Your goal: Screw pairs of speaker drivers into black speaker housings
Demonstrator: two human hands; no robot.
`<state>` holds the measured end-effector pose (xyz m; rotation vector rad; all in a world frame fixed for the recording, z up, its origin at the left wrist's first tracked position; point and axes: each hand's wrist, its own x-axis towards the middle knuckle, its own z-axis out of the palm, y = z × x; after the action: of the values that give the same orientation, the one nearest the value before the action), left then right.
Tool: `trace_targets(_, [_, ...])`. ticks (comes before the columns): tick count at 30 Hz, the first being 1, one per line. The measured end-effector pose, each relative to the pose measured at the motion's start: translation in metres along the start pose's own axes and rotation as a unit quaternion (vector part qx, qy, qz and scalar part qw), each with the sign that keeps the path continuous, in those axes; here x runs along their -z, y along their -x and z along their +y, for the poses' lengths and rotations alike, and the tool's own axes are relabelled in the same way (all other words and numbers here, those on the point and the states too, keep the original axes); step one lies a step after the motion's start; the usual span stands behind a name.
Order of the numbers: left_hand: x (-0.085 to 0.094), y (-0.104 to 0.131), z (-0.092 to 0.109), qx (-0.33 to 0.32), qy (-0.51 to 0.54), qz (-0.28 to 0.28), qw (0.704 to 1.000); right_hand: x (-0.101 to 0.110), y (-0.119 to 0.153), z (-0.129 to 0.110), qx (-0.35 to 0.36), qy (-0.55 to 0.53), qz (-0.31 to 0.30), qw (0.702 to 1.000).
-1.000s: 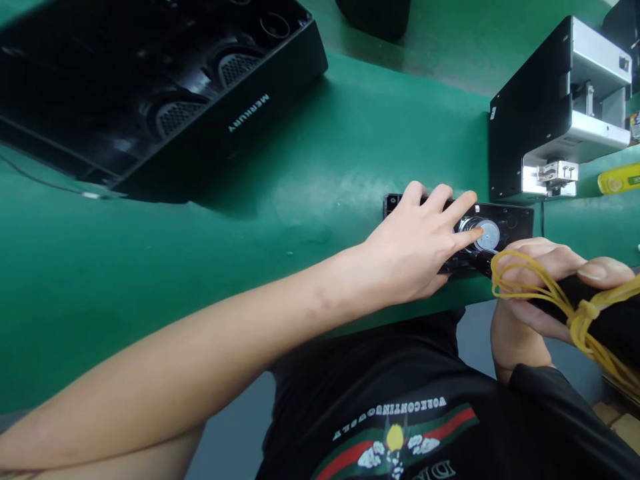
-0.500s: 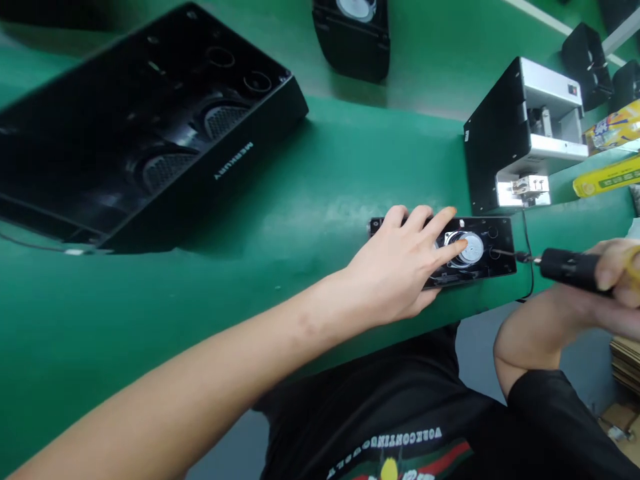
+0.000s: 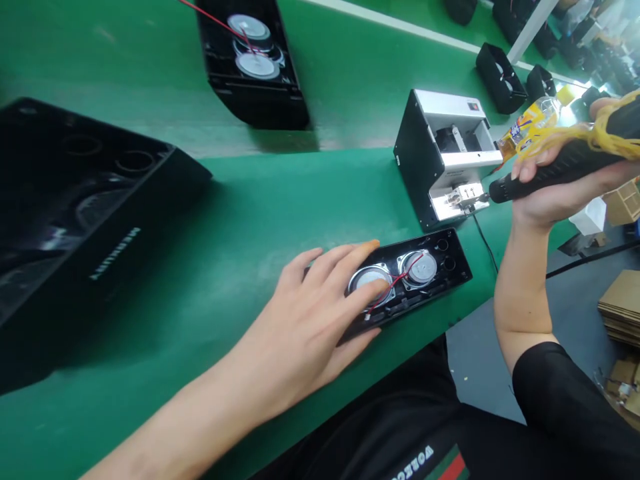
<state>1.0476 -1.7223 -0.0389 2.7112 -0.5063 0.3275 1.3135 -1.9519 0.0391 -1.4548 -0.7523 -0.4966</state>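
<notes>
My left hand (image 3: 313, 317) lies across the left end of a narrow black speaker housing (image 3: 453, 273), fingers over the far edge and thumb along the near side. Inside the housing are two round speaker drivers (image 3: 421, 268) joined by thin red wires (image 3: 399, 276). My right hand (image 3: 563, 200) is closed around a black electric screwdriver (image 3: 545, 172) with yellow cord or bands about its rear. The screwdriver's tip points left, at the small metal outlet of a black-and-silver screw feeder (image 3: 460, 160).
A large black speaker box (image 3: 125, 220) takes up the left of the green bench (image 3: 250, 213). Beyond stands another open speaker housing (image 3: 275, 100) with drivers and a red wire. A yellow-labelled bottle (image 3: 530, 127) is behind the feeder. Flat cardboard (image 3: 620, 303) is stacked at lower right.
My right hand has raised the screwdriver away from the housing to the screw feeder. My left hand has shifted toward the housing's left end, uncovering both drivers. The view has turned right.
</notes>
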Motion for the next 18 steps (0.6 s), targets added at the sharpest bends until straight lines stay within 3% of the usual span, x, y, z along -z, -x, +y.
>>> trace_targets(3, [0.002, 0.000, -0.002, -0.011, 0.007, -0.005, 1.000, -0.012, 0.007, 0.006, 0.104, -0.057, 0.101, 0.988])
trace_targets(6, [0.001, 0.001, -0.004, 0.005, 0.013, -0.006, 1.000, -0.014, 0.014, 0.008, 0.117, -0.038, 0.103, 0.987])
trace_targets(9, [-0.002, 0.003, -0.006, 0.007, 0.013, -0.008, 1.000, -0.011, 0.017, 0.009, 0.087, -0.014, 0.083, 0.993])
trace_targets(13, [-0.001, 0.001, -0.006, 0.010, 0.002, -0.008, 1.000, -0.008, 0.018, 0.010, 0.111, -0.041, 0.075, 0.990])
trace_targets(18, [-0.001, 0.000, -0.005, 0.008, -0.011, -0.016, 1.000, -0.009, 0.019, 0.012, 0.093, -0.031, 0.068, 0.993])
